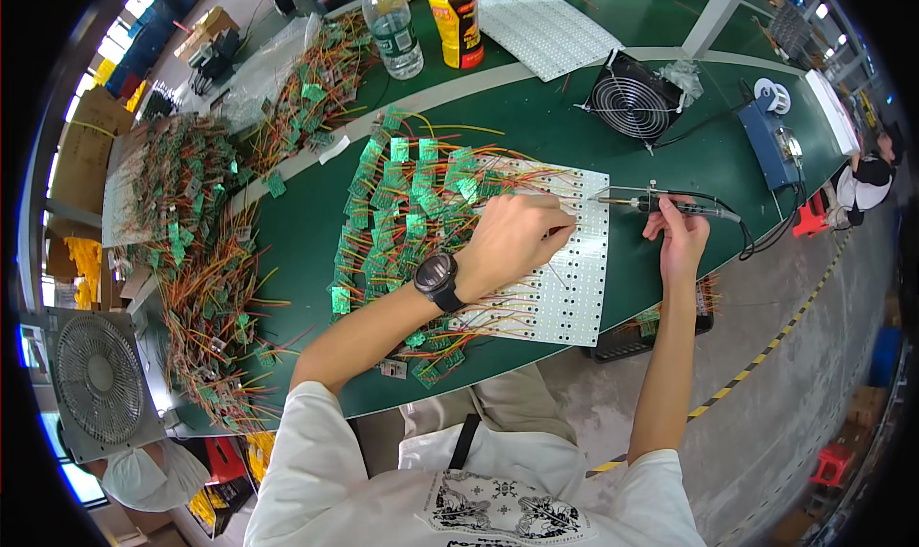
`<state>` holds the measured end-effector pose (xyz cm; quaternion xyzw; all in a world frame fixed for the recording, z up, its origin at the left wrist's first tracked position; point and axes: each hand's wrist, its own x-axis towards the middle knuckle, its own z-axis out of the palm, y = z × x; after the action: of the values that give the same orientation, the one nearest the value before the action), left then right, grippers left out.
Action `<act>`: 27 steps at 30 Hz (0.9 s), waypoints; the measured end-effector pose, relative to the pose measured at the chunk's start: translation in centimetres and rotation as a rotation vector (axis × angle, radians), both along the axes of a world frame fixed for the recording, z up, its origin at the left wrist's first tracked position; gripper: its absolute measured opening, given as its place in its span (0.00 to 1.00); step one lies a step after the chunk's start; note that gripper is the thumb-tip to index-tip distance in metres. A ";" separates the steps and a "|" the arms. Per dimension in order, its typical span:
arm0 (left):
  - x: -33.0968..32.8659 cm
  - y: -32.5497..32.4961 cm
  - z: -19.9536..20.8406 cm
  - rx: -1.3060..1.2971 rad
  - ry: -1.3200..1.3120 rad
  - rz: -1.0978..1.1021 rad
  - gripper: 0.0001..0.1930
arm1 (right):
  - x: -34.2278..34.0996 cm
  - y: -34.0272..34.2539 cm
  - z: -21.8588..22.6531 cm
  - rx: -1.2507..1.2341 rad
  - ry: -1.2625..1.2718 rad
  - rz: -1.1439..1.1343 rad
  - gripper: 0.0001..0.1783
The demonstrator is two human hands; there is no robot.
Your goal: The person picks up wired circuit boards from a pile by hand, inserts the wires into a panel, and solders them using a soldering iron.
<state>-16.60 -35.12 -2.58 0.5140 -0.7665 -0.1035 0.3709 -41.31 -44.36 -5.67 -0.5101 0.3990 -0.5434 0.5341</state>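
My right hand (pixel 678 236) grips a soldering iron (pixel 647 204) with a dark handle. Its tip points left and sits at the upper right edge of a white perforated panel (pixel 579 303); contact cannot be made out. My left hand (pixel 517 239), with a black watch at the wrist, is over the panel, thumb and fingers pinched together. Whatever they pinch is too small to tell. Rows of small green circuit boards (pixel 384 200) with red and yellow wires lie left of the panel, their wires running onto it. My left forearm covers some of them.
Heaps of wired boards (pixel 182 188) fill the table's left side. At the back stand a water bottle (pixel 392 32), a yellow-brown drink bottle (pixel 458 21) and another white panel (pixel 548 32). A black fan (pixel 632 102) and a blue soldering station (pixel 769 145) are at the right.
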 end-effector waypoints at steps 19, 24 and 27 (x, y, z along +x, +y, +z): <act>-0.3 0.2 -1.6 0.036 -0.044 0.079 0.03 | -0.6 1.4 -0.5 -0.031 0.082 0.105 0.12; -0.2 0.2 -1.7 0.044 -0.046 0.090 0.04 | -0.7 1.4 -0.6 -0.032 0.077 0.104 0.12; -0.2 0.2 -1.7 0.045 -0.045 0.093 0.04 | -0.6 1.5 -0.4 -0.031 0.064 0.094 0.12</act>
<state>-16.80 -34.89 -4.28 0.5595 -0.7474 -0.0919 0.3463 -41.88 -42.82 -6.12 -0.5535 0.3831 -0.5072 0.5382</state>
